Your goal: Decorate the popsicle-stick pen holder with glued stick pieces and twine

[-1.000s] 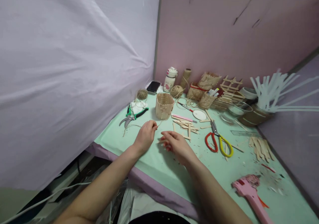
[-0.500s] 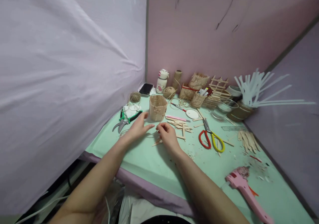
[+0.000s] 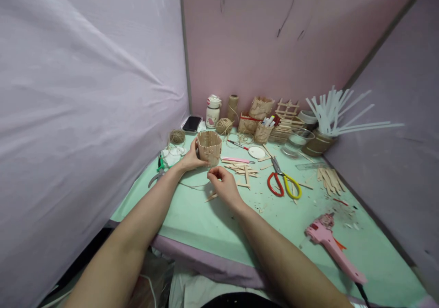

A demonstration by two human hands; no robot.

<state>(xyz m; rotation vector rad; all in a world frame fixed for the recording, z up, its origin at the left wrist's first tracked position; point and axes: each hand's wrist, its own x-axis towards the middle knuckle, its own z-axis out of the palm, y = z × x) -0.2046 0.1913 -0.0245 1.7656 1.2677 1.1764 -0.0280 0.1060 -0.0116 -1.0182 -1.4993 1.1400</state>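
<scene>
A cup-shaped container made of wooden sticks (image 3: 210,149) stands upright on the green tabletop. My left hand (image 3: 194,157) is wrapped around its left side, thumb low across the front. Just in front of the container, my right hand (image 3: 222,180) pinches the end of a thin piece of twine (image 3: 194,187). The twine trails left over the table toward my left forearm. Green-handled pruning shears (image 3: 157,176) lie partly hidden behind that forearm. Loose wooden sticks (image 3: 240,167) lie to the right of the container.
Red-and-yellow-handled scissors (image 3: 284,183) lie right of my hands, and a pink glue gun (image 3: 334,246) rests nearer the front right. Along the back stand a white bottle (image 3: 213,111), twine balls (image 3: 224,125), stick-made holders (image 3: 261,108) and a pot of white glue sticks (image 3: 318,144).
My left hand has moved from open beside the container to a grip on its left side. My right hand keeps its pinch on the twine. The view has shifted slightly.
</scene>
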